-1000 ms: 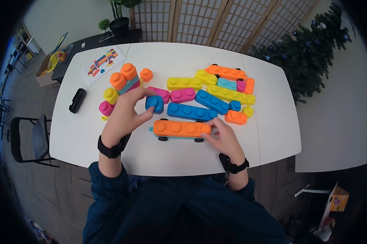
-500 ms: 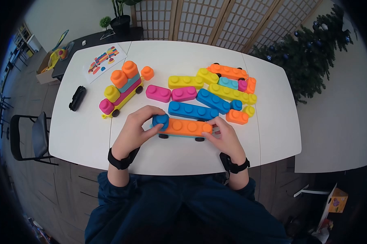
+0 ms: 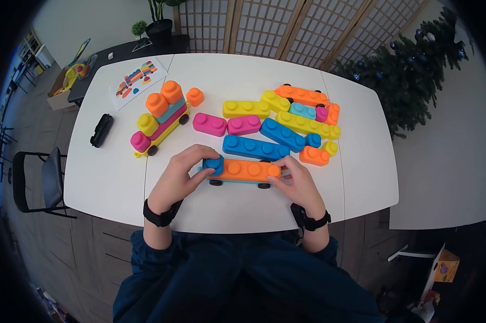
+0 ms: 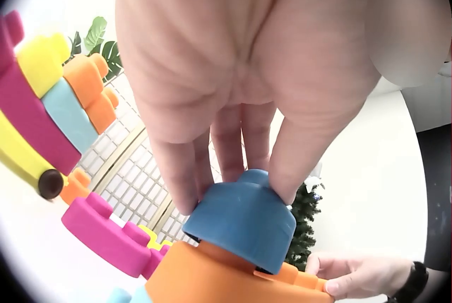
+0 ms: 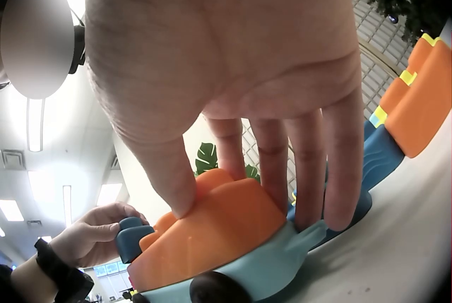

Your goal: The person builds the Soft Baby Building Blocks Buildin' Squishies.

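Observation:
An orange four-stud block (image 3: 244, 169) lies along a light blue wheeled base (image 5: 265, 275) near the front of the table. My left hand (image 3: 181, 175) pinches a small blue block (image 4: 244, 222) between thumb and fingers, over the orange block's left end. In the left wrist view the blue block sits slightly tilted on that end, with some orange showing under its edge. My right hand (image 3: 299, 183) grips the other end of the orange block, thumb on the near side and fingers on the far side. Behind them lies a long blue block (image 3: 255, 146).
A built wheeled car (image 3: 162, 126) stands at the left, beside a loose orange block (image 3: 195, 97). Pink blocks (image 3: 209, 124), yellow blocks (image 3: 307, 125) and another orange wheeled piece (image 3: 302, 95) lie farther back. A printed picture sheet (image 3: 138, 83) and a black case (image 3: 102, 130) are at the far left.
My left hand has brought the small blue block right and toward me onto the orange block's left end, where it now sits lower. The right hand has kept its grip.

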`<state>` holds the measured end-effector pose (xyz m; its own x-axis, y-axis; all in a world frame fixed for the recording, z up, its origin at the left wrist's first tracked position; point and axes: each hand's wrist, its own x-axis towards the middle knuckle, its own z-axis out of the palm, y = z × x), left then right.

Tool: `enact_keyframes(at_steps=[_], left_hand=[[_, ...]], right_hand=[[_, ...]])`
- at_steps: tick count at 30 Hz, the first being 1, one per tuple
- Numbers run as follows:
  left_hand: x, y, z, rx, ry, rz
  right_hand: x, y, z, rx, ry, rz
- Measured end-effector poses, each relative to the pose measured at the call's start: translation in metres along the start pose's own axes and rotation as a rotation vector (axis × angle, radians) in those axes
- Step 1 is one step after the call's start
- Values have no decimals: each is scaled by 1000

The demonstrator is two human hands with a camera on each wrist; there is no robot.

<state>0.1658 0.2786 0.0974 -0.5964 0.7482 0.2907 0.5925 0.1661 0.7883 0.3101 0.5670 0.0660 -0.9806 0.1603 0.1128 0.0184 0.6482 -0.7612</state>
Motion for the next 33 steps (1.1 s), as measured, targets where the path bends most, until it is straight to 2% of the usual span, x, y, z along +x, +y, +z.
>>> enact_keyframes(at_steps=[8,10,19,25,28,33], left_hand=[[-1,-3,2,-61,-32,-57],[0,-1,2,-82,-86,-139],[6,-1,13,110,-71,-126],[8,-3,9,94,-92,-98],[8,-4,9,88,-102,-100],[8,-4,10,84,-97,-94]], right_hand=[[0,2,1,7,0,0],[0,3,0,14,-3,0],[0,5,2,20,-1,-3],[0,1,-2,8,-61,59],[0,3,1,22,-6,-5],[0,3,1,25,-8,0]])
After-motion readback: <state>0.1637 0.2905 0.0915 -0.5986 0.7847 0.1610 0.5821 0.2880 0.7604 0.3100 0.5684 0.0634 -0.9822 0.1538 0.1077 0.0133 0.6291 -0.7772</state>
